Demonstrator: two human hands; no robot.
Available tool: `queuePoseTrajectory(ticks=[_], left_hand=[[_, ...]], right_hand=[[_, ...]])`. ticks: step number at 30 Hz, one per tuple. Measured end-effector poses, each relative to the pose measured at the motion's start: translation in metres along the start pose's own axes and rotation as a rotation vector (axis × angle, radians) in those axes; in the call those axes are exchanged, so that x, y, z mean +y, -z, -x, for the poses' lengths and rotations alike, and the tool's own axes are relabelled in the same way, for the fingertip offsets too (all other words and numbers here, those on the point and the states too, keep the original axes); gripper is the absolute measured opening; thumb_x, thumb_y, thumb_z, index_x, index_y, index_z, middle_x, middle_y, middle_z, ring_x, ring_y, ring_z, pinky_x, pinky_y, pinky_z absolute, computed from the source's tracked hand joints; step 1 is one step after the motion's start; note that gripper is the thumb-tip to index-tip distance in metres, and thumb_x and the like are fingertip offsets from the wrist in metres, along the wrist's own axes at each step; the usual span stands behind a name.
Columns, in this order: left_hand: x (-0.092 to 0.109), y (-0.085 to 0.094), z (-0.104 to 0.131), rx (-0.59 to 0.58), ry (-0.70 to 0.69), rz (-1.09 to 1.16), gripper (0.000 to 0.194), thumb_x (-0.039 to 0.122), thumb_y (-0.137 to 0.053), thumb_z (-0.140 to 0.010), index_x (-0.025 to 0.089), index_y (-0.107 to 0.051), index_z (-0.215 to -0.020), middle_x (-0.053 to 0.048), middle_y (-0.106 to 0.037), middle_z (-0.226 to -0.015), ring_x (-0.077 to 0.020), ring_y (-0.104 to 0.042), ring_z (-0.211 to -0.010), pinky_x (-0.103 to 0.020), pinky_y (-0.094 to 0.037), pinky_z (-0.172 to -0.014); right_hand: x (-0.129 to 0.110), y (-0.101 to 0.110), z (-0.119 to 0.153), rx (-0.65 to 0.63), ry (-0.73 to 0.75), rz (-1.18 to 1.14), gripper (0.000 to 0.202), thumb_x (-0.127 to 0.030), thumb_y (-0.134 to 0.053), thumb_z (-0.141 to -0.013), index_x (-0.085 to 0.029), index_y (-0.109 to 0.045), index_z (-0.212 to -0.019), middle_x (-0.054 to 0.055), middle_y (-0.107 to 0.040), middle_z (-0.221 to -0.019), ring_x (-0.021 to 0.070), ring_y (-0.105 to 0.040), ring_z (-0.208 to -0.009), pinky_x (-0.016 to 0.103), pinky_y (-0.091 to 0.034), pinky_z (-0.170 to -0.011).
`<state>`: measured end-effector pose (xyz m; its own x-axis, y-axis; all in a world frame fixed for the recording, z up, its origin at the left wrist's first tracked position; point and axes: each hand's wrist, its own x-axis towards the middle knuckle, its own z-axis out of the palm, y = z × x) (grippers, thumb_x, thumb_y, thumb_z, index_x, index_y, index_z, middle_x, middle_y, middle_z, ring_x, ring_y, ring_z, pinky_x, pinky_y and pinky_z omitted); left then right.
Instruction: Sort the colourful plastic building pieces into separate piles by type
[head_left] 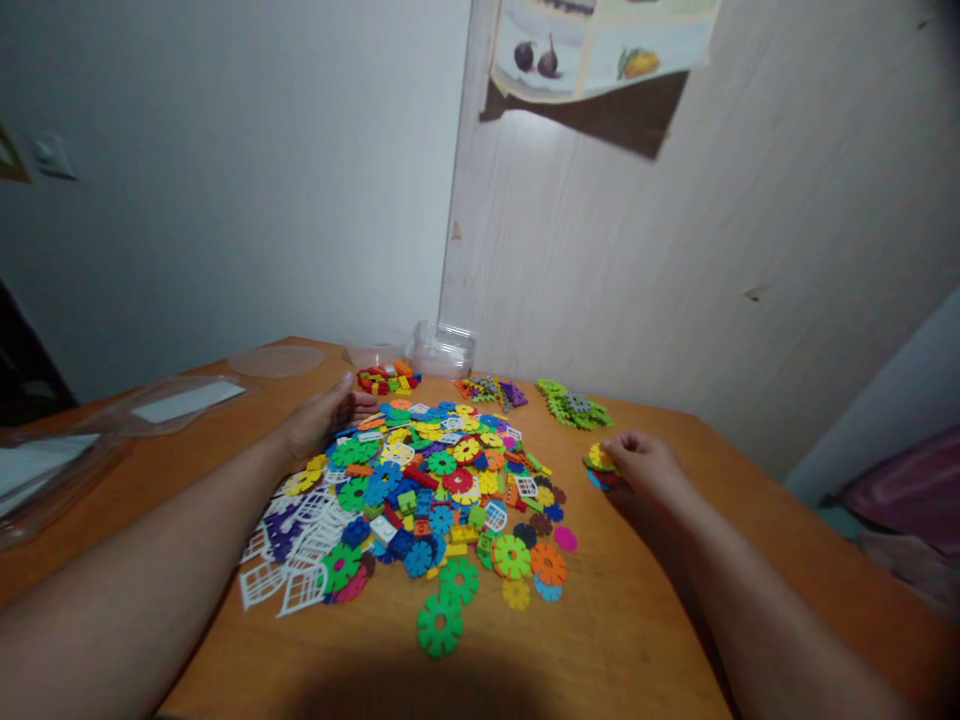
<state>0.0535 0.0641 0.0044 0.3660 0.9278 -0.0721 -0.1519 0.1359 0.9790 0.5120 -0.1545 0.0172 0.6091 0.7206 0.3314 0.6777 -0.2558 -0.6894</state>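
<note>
My left hand (321, 422) rests at the far left edge of a mixed pile of plastic toy pieces, its fingers stretched out and its thumb raised. It appears to touch the pile's edge, holding nothing I can see. To the right of the pile, my right hand (646, 462) pinches a yellow notched disc (599, 457). Red and blue discs show just under it, low over the table or on it. The pile mixes notched discs, such as a green disc (440, 626), with building bricks and white window-frame pieces (304, 588).
Behind the pile lie small red and yellow bricks (388, 379), purple and grey pieces (495, 391) and lime-green interlocking pieces (574, 404). A clear plastic container (444, 350) stands by the wall. Clear lids and bags (187, 402) cover part of the table's left side.
</note>
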Motion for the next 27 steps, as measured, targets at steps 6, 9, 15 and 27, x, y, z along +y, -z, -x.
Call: queuePoseTrajectory(ticks=[6,9,15,27], left_hand=[[0.001,-0.003,0.002,0.011,-0.036,0.001,0.062,0.07,-0.051,-0.091,0.012,-0.074,-0.093,-0.017,-0.077,-0.098,-0.0232,-0.074,-0.086,-0.031,-0.06,-0.077],[0.001,-0.003,0.001,0.012,-0.028,0.011,0.062,0.071,-0.054,-0.089,0.012,-0.074,-0.093,-0.016,-0.076,-0.097,-0.0233,-0.074,-0.084,-0.031,-0.06,-0.076],[0.002,-0.003,-0.002,0.006,0.0,0.014,0.064,0.071,-0.053,-0.089,0.011,-0.073,-0.092,-0.016,-0.076,-0.096,-0.0219,-0.073,-0.082,-0.03,-0.06,-0.073],[-0.002,-0.003,-0.002,0.003,-0.035,0.011,0.07,0.077,-0.059,-0.082,0.01,-0.073,-0.096,-0.017,-0.076,-0.097,-0.0229,-0.073,-0.084,-0.032,-0.059,-0.074]], right_hand=[[0.015,0.017,-0.006,0.002,-0.026,0.275,0.02,-0.039,-0.065,-0.076,-0.022,-0.062,-0.066,0.005,-0.063,-0.061,0.0183,-0.052,-0.056,0.029,-0.027,-0.051],[0.005,0.02,-0.002,0.009,-0.014,0.435,0.018,-0.039,-0.06,-0.081,-0.023,-0.067,-0.078,0.007,-0.068,-0.072,0.0197,-0.057,-0.064,0.029,-0.029,-0.054],[-0.015,0.002,0.015,-0.084,0.208,0.265,0.019,-0.038,-0.056,-0.085,-0.022,-0.066,-0.082,0.004,-0.069,-0.076,0.0177,-0.06,-0.068,0.027,-0.034,-0.057],[-0.057,-0.032,0.046,-0.384,0.394,0.276,0.033,-0.051,-0.055,-0.091,-0.022,-0.071,-0.09,0.006,-0.07,-0.09,0.0196,-0.063,-0.079,0.03,-0.042,-0.067]])
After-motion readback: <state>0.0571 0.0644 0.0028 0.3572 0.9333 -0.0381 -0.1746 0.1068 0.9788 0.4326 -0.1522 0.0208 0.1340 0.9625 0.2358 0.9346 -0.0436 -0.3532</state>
